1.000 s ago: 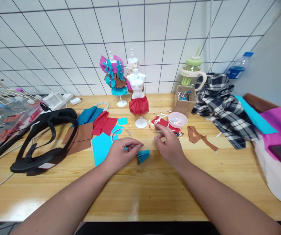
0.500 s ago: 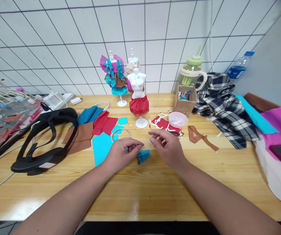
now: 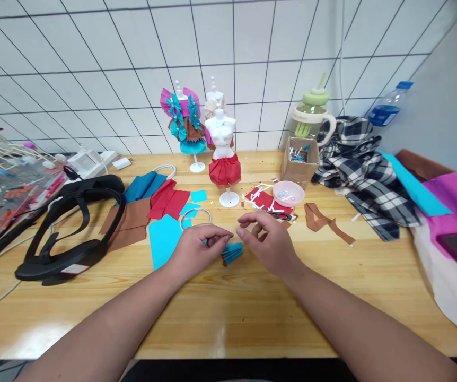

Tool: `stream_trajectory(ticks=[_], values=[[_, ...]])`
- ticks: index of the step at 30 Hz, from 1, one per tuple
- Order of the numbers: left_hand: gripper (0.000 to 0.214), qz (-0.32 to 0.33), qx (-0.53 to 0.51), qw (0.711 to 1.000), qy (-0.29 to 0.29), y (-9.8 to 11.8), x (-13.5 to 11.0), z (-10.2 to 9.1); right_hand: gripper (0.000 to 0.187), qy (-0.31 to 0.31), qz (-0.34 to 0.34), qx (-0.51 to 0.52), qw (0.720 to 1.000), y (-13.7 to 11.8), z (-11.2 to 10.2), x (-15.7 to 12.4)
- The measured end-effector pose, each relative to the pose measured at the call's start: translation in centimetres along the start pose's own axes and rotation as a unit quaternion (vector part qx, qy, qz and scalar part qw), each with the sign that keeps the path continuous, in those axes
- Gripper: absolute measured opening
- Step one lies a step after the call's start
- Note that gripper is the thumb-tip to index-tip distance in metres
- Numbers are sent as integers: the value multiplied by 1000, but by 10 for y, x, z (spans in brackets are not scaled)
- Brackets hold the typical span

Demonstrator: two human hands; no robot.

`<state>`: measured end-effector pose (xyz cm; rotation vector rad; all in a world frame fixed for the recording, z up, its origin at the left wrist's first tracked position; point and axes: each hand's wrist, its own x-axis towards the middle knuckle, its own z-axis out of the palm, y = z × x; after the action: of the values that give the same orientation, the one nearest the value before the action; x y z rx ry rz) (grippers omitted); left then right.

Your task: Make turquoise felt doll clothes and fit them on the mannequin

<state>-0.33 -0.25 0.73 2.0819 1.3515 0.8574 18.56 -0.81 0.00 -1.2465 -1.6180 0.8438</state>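
Note:
My left hand point(image 3: 200, 245) is closed in a pinch at the middle of the table; whatever lies between thumb and forefinger is too small to make out. Facing it, my right hand point(image 3: 269, 239) has thumb and fingers curved but apart, with nothing visible in them. Just below my left fingertips lies a pleated blue paper piece point(image 3: 233, 253) with a brown edge. Beyond the hands stands a small white mannequin point(image 3: 221, 132) wearing a red paper skirt point(image 3: 225, 171). A turquoise paper sheet point(image 3: 163, 241) and a white ring point(image 3: 195, 210) lie beside my left hand.
Red paper with white scraps point(image 3: 262, 199), scissors point(image 3: 280, 215) and a pink bowl point(image 3: 288, 193) lie beyond my right hand. A cardboard box point(image 3: 299, 164) stands behind. A black headset point(image 3: 73, 228) occupies the left; dressed mannequins point(image 3: 189, 127) stand at the back.
My right hand has come slightly left, closer to my left fingertips. The left hand keeps its pinch. The view has shifted a little.

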Motion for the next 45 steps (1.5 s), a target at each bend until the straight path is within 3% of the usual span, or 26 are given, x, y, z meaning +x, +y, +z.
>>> stream_trajectory(ticks=[7, 11, 14, 18, 20, 24, 27, 31, 38, 45], values=[[15, -2, -8, 1000, 5, 0, -1, -1, 14, 76, 61, 61, 993, 9, -9, 9], [15, -2, -1, 1000, 5, 0, -1, -1, 56, 129, 30, 30, 991, 16, -7, 11], [15, -4, 2, 1000, 2, 0, -1, -1, 65, 130, 20, 5, 991, 17, -8, 12], [15, -7, 1, 1000, 2, 1, 0, -1, 31, 109, 57, 61, 991, 13, -11, 13], [15, -8, 1, 1000, 2, 1, -1, -1, 23, 99, 77, 107, 986, 11, -12, 13], [15, -7, 2, 1000, 3, 2, -1, -2, 31, 83, 64, 172, 980, 12, -11, 13], [15, -4, 0, 1000, 6, 2, -1, -2, 38, 102, 55, 129, 985, 13, -12, 14], [14, -5, 2, 1000, 8, 2, -1, -3, 33, 116, 60, 95, 987, 9, -14, 14], [15, -7, 6, 1000, 2, 2, -1, -3, 16, -23, 0, 5, 1000, 1, -4, 5], [16, 4, 3, 1000, -8, 3, 0, -3, 11, -45, -31, -13, 998, 0, 2, 2]])
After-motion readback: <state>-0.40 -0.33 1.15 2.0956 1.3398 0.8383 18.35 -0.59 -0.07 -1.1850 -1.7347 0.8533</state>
